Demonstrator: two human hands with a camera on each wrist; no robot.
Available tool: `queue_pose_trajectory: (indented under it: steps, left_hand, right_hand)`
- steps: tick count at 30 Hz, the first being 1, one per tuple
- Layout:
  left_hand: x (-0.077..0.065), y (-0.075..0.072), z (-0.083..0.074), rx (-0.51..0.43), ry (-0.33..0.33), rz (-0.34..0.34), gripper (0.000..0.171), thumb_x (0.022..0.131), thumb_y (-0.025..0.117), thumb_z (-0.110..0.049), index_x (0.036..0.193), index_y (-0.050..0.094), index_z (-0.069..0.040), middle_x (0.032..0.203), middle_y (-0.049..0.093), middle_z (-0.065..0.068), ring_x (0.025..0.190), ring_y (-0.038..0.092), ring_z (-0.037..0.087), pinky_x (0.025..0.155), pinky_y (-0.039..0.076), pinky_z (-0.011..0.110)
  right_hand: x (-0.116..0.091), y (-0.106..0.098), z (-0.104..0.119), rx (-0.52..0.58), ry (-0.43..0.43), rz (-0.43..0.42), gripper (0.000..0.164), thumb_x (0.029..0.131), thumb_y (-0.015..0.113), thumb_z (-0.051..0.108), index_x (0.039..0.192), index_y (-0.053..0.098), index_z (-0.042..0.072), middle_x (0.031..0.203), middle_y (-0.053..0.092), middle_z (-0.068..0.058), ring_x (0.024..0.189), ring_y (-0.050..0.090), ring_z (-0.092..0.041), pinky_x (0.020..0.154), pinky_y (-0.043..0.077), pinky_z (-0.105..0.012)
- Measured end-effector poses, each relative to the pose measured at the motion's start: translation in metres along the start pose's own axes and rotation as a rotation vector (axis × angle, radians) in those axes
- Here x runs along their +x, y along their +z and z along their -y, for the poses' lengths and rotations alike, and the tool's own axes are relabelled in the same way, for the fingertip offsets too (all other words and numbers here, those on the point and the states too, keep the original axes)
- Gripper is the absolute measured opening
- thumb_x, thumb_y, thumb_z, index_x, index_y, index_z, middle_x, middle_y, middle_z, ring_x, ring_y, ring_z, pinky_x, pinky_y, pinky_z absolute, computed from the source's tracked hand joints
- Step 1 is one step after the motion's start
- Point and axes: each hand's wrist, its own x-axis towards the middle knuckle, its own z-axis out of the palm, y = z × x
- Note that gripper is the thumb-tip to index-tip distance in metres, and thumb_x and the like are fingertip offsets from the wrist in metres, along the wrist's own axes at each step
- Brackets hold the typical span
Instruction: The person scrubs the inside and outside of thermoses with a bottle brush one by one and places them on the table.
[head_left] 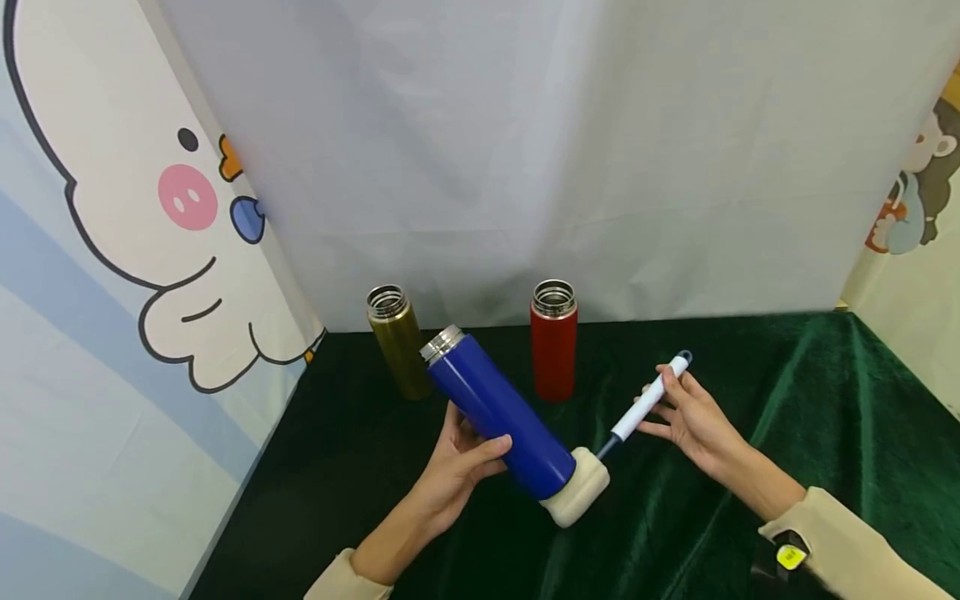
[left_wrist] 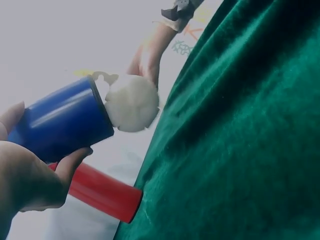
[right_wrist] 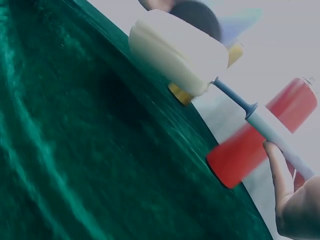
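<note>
My left hand (head_left: 457, 467) grips a blue bottle (head_left: 502, 417) round its middle. The bottle is tilted, its open metal mouth up to the left and its base down to the right. In my right hand (head_left: 697, 421) is the white handle of a bottle brush (head_left: 647, 408). The brush's cream sponge head (head_left: 576, 490) is at the bottle's base in the head view, apparently touching it. The left wrist view shows the round end of the sponge head (left_wrist: 132, 103) beside the base. In the right wrist view the sponge (right_wrist: 177, 50) partly covers the dark base.
A red bottle (head_left: 554, 350) and an olive-gold bottle (head_left: 400, 350), both without lids, stand at the back of the table. Dark green velvet cloth (head_left: 795, 417) covers the tabletop. A pale curtain (head_left: 480, 167) hangs behind, with cartoon-printed panels at both sides.
</note>
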Motion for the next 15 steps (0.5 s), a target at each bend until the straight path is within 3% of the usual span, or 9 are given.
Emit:
queue_pose_trajectory:
  steps: [4,8,12,15]
  left_hand:
    - [0.008,0.000,0.001,0.035,0.021,0.008,0.090,0.094,0.069,-0.008,0.157,0.014,-0.040,0.155,0.042,0.013,0.135,0.055,0.028,0.106,0.052,0.052]
    - [0.008,-0.007,0.002,0.064,0.045,-0.008,0.089,0.094,0.070,-0.009,0.158,0.014,-0.038,0.152,0.044,0.014,0.131,0.058,0.028,0.103,0.054,0.051]
    - [0.002,-0.012,0.004,0.037,0.045,-0.014,0.089,0.094,0.069,-0.007,0.158,0.015,-0.037,0.149,0.046,0.013,0.128,0.060,0.026,0.100,0.055,0.049]
    - [0.002,-0.011,0.004,0.002,0.046,0.023,0.090,0.094,0.067,-0.005,0.158,0.012,-0.036,0.149,0.045,0.012,0.130,0.059,0.025,0.102,0.054,0.051]
  right_hand:
    - [0.001,0.012,-0.004,-0.044,-0.007,0.030,0.030,0.106,0.039,0.050,0.132,0.037,0.035,0.114,0.050,0.008,0.109,0.061,-0.006,0.093,0.060,-0.035]
    - [-0.002,0.009,-0.001,-0.026,-0.005,0.026,0.029,0.107,0.039,0.050,0.131,0.038,0.035,0.112,0.051,0.010,0.111,0.061,-0.006,0.093,0.059,-0.033]
    - [-0.002,-0.001,0.002,0.013,-0.005,0.002,0.029,0.106,0.040,0.049,0.131,0.036,0.035,0.113,0.049,0.010,0.111,0.061,-0.004,0.092,0.059,-0.031]
    - [0.000,-0.001,-0.002,0.024,0.007,0.001,0.029,0.106,0.041,0.049,0.131,0.036,0.035,0.116,0.048,0.008,0.111,0.061,-0.005,0.093,0.059,-0.032]
